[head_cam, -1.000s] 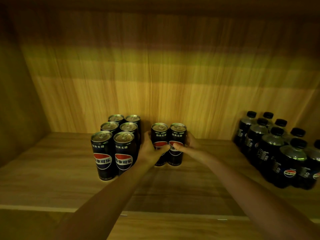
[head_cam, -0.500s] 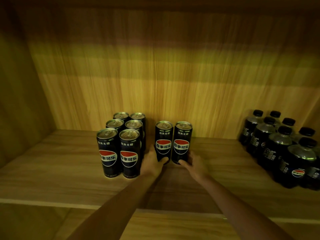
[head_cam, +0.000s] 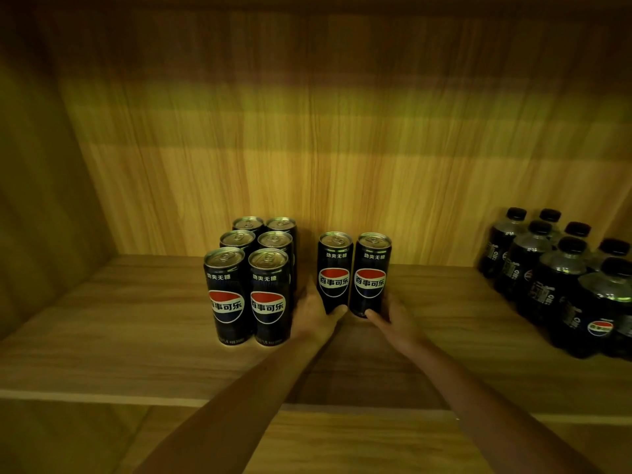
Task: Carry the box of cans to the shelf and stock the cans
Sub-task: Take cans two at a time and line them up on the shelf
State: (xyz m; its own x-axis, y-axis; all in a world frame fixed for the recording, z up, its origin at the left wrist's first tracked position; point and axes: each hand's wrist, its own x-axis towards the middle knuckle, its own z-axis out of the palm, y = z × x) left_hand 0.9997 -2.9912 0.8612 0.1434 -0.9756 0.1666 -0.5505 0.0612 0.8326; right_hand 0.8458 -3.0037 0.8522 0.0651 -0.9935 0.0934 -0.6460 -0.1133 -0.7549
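Note:
Two tall black cola cans stand side by side on the wooden shelf (head_cam: 130, 340). My left hand (head_cam: 313, 313) wraps the base of the left can (head_cam: 334, 265), thumb on its front. At the base of the right can (head_cam: 371, 268) my right hand (head_cam: 393, 316) grips the same way. Both cans are upright with their labels facing me. Just left of them, a tight block of several identical cans (head_cam: 251, 285) stands in two columns, with a narrow gap between the block and my left hand. No box is in view.
A cluster of several dark cola bottles (head_cam: 561, 285) fills the shelf's right end. The shelf's wooden back wall (head_cam: 342, 165) rises right behind the cans and a side wall (head_cam: 41, 200) closes the left. Bare board lies between the two cans and the bottles.
My hands have slid from the middle of the two cans down to their bases, uncovering the labels. The cans now stand on the shelf beside the block.

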